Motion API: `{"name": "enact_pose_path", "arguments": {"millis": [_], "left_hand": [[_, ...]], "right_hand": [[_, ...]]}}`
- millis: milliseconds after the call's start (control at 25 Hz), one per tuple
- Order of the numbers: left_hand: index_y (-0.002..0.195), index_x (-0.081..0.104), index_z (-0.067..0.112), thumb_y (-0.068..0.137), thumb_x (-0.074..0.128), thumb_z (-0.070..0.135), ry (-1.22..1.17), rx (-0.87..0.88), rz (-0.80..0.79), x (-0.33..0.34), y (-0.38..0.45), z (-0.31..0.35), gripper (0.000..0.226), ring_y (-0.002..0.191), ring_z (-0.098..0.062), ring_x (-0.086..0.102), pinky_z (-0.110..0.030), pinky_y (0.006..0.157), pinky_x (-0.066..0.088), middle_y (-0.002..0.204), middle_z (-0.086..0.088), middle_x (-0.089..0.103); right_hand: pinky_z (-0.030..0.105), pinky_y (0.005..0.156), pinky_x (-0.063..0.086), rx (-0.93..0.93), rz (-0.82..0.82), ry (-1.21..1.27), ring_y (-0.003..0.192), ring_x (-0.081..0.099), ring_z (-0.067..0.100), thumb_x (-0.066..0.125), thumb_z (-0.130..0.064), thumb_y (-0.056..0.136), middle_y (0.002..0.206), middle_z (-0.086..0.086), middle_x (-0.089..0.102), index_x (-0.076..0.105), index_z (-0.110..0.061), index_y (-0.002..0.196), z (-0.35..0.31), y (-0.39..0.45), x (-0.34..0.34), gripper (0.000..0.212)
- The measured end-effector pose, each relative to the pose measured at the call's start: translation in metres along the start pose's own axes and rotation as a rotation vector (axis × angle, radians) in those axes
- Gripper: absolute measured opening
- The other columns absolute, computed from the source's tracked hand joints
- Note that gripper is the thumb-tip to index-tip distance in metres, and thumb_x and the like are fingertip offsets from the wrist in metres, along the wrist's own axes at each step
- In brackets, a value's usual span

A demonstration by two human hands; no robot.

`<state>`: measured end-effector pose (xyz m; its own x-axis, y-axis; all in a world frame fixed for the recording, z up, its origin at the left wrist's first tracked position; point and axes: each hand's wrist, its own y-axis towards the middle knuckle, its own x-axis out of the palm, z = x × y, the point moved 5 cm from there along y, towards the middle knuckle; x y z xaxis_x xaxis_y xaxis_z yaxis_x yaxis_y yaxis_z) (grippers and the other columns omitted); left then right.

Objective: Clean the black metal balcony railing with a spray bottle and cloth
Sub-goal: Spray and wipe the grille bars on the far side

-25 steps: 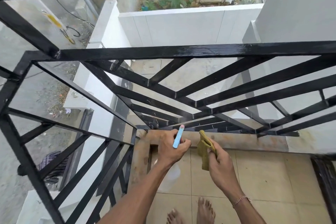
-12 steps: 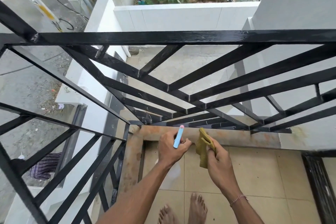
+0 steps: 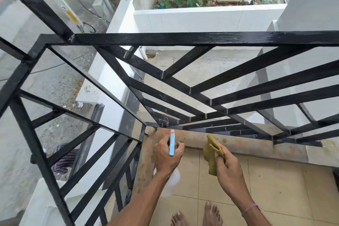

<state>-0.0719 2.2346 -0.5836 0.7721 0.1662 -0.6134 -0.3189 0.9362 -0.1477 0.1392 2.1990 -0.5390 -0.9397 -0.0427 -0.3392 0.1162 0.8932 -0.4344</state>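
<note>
Head view: our left hand (image 3: 166,156) curls round the light, slick translucent plastic spray bottle (image 3: 172,144) at its neck; our right hand (image 3: 226,163) pinches the limp olive-yellow cloth (image 3: 211,154), both just below the rigid black metal balcony railing (image 3: 201,39).

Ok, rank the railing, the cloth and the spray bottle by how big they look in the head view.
1. Black railing, by far the largest.
2. Yellow cloth and spray bottle: unsure. The left hand covers much of the bottle; the right hand holds the cloth.
</note>
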Motion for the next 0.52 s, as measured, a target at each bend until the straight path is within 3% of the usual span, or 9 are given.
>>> {"name": "enact_pose_path", "arguments": {"millis": [160, 240, 400, 520], "left_hand": [[0.08, 0.061, 0.013, 0.084, 0.08, 0.013, -0.056, 0.01, 0.065, -0.016, 0.003, -0.006, 0.02, 0.058, -0.005, 0.059, -0.012, 0.055, 0.049, 0.06, 0.008, 0.054], [0.078, 0.06, 0.015, 0.084, 0.079, 0.012, -0.043, 0.008, 0.073, -0.02, 0.008, -0.009, 0.021, 0.053, -0.008, 0.056, -0.016, 0.057, 0.051, 0.06, 0.008, 0.054], [0.081, 0.063, 0.017, 0.087, 0.078, 0.019, -0.005, -0.003, 0.046, -0.022, 0.012, -0.015, 0.016, 0.055, -0.009, 0.056, -0.028, 0.062, 0.057, 0.062, 0.007, 0.057], [0.081, 0.062, 0.02, 0.086, 0.08, 0.018, -0.011, 0.012, 0.047, -0.025, 0.012, -0.018, 0.018, 0.055, -0.009, 0.057, -0.023, 0.062, 0.056, 0.062, 0.009, 0.057]], "right_hand": [[0.042, 0.083, 0.06, -0.031, -0.036, -0.022, 0.083, 0.061, 0.006, 0.042, -0.018, 0.106, 0.104, -0.026, 0.062, 0.051, -0.04, 0.14, 0.0, 0.007, 0.016, 0.042], [0.036, 0.081, 0.058, -0.068, -0.05, -0.025, 0.078, 0.06, 0.009, 0.042, -0.016, 0.106, 0.102, -0.021, 0.065, 0.052, -0.041, 0.139, -0.004, 0.012, 0.025, 0.042], [0.025, 0.055, 0.046, -0.105, -0.058, -0.033, 0.058, 0.049, 0.008, 0.043, -0.013, 0.105, 0.088, 0.003, 0.067, 0.059, -0.034, 0.132, -0.012, 0.026, 0.04, 0.037], [0.021, 0.051, 0.043, -0.113, -0.101, -0.056, 0.059, 0.048, 0.008, 0.04, -0.014, 0.107, 0.088, 0.007, 0.066, 0.056, -0.033, 0.13, -0.023, 0.036, 0.05, 0.034]]}}
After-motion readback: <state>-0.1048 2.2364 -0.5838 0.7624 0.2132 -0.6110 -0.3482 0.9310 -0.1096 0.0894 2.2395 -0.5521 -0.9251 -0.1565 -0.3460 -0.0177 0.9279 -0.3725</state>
